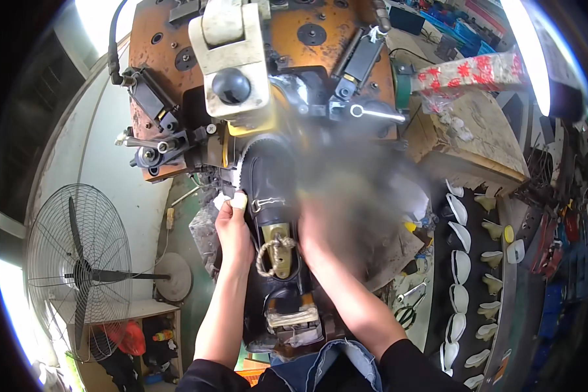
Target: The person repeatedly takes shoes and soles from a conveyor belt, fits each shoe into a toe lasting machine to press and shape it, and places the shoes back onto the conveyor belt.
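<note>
A black loafer (pixel 266 176) with a metal bit ornament sits toe-away under the head of a lasting machine (pixel 232 39). Inside the shoe is an olive-yellow last (pixel 279 261) with a loop of rope (pixel 261 258) tied to it. At the shoe's left side, my left hand (pixel 234 228) is closed, its thumb and fingers pinching the shoe's edge, with a bit of white material beside the thumb. On the opposite side my right hand (pixel 313 225) lies close against the shoe; a grey blur over the picture hides its fingers.
An orange-brown machine plate (pixel 281 39) with clamp arms lies beyond the shoe. A pedestal fan (pixel 81 271) stands at left. A rack of white shoe parts (pixel 459 268) and yellowish ones runs along the right, near a wooden box (pixel 470 150). A padded support (pixel 291 320) lies nearest me.
</note>
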Available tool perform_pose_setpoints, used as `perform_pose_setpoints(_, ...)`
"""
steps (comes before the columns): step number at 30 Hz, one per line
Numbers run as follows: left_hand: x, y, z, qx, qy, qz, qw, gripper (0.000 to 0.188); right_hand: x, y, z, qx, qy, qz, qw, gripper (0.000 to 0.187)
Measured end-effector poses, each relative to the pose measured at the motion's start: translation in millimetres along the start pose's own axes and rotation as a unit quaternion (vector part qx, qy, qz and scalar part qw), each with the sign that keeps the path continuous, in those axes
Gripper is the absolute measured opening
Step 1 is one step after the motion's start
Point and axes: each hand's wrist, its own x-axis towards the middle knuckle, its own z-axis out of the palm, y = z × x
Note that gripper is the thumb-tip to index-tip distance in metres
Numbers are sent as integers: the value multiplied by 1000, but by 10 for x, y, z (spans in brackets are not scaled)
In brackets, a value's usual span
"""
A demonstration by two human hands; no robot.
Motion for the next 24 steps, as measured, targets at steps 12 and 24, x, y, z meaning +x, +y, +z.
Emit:
perform_pose_setpoints(12,166,-31,151,-25,85,-28,996,11,36,18,60,12,48,22,999,30)
perform_pose_setpoints(24,-74,-47,22,34,104,-80,991,26,-11,29,93,6,56,15,998,30)
